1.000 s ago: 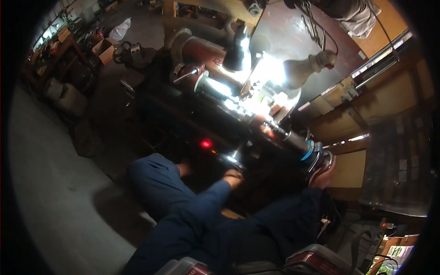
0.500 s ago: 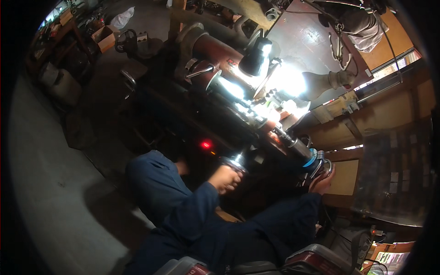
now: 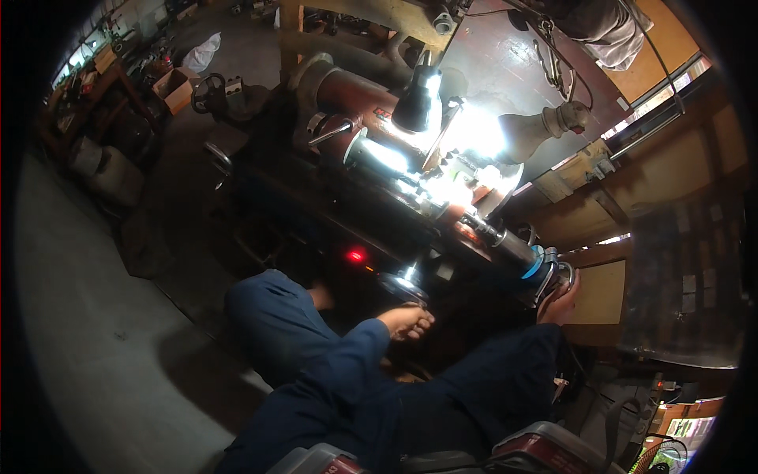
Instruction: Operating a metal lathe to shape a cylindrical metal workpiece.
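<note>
A dark bench machine with a long bed (image 3: 332,193) runs diagonally in front of me. On its front, low in the middle, is a shiny metal handwheel (image 3: 401,287). My left hand (image 3: 407,321) is closed at the wheel's near rim, apparently round its crank handle, which the fingers mostly hide. At the machine's right end, beyond a blue ring (image 3: 534,264), sits a smaller metal handwheel (image 3: 565,274). The fingers of my right hand (image 3: 560,304) curl round its edge. Glare washes out the middle of the machine, where a workpiece cannot be made out.
A black lamp (image 3: 418,103) stands over the machine, beside a red-brown cylinder (image 3: 355,99). A red light (image 3: 355,256) glows on the dark front. Behind are a reddish board (image 3: 505,55) and a grey cloth (image 3: 616,39). A cardboard box (image 3: 178,85) lies far left.
My left hand has moved slightly right and down round the handwheel. My right hand stays at the end handwheel. The whole view has shifted a little.
</note>
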Demonstrator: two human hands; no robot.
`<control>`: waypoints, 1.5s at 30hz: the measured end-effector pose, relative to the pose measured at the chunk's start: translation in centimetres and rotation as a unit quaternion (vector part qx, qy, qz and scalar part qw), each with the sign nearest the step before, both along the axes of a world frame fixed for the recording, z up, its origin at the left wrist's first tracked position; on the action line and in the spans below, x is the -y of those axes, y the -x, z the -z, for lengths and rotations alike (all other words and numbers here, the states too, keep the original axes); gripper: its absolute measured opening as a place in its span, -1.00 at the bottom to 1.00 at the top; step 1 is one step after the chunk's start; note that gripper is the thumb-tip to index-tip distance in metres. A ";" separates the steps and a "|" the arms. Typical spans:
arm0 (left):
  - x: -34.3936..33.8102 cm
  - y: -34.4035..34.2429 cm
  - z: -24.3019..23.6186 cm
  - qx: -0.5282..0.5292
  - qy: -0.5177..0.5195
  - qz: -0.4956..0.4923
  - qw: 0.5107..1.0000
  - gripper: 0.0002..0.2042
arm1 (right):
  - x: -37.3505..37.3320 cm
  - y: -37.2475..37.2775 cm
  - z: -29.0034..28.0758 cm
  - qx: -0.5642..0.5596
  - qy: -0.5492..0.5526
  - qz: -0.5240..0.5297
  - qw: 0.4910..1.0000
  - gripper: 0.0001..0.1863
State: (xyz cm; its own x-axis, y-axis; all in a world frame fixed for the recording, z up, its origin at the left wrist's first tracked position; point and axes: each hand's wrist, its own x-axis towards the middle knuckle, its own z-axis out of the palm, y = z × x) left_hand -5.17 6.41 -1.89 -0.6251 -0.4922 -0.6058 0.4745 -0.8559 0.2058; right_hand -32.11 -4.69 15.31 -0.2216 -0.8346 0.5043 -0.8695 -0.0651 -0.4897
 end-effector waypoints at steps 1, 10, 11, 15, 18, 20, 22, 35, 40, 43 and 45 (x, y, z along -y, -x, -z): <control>-0.2 -0.5 -0.2 -0.042 0.001 -0.002 0.999 -0.81 | -0.1 -0.3 -0.2 0.018 -0.025 0.002 1.000 -0.57; 0.9 -16.9 -13.3 0.693 0.320 0.029 0.645 -0.65 | -2.4 -6.2 -0.9 0.019 0.153 -0.098 0.983 -0.71; 2.5 -18.4 -14.7 0.731 0.294 -0.055 0.613 -0.69 | -3.2 -9.4 -2.3 0.015 0.080 -0.190 0.978 -0.81; 5.8 -25.2 -6.3 0.662 0.271 -0.206 0.668 -0.56 | -6.0 -27.6 1.7 0.522 -0.416 -0.359 0.652 -0.74; 8.2 -22.2 -6.3 0.625 0.292 -0.286 0.665 -0.57 | -2.6 -35.6 8.6 0.741 -0.475 -0.217 0.422 -0.76; 8.5 -20.2 -10.5 0.499 0.174 -0.298 0.795 -0.61 | 0.3 -37.8 12.5 0.769 -0.442 -0.213 0.410 -0.70; 8.8 -21.4 -7.9 0.503 0.218 -0.357 0.756 -0.65 | 0.2 -40.6 14.3 0.840 -0.415 -0.204 0.285 -0.70; 8.5 -24.2 -11.3 0.471 0.172 -0.236 0.832 -0.51 | 0.9 -43.5 16.3 0.864 -0.451 -0.148 0.170 -0.76; 9.4 -23.2 -9.4 0.430 0.201 -0.296 0.829 -0.56 | 1.5 -42.4 16.7 0.879 -0.431 -0.163 0.123 -0.76; 8.6 -23.4 -9.9 0.467 0.213 -0.291 0.808 -0.56 | 0.3 -42.5 13.1 0.885 -0.444 -0.095 0.101 -0.79; 8.5 -22.9 -10.9 0.473 0.165 -0.279 0.819 -0.59 | 0.3 -42.6 13.6 0.885 -0.429 -0.141 0.113 -0.79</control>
State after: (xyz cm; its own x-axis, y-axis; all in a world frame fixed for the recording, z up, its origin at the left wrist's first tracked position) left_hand 17.77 -2.14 9.05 0.4255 -0.7758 -0.4660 0.2668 -0.3845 0.8837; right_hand 10.45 -4.95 1.75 0.7545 -0.5081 -0.4153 0.6179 0.7633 0.1888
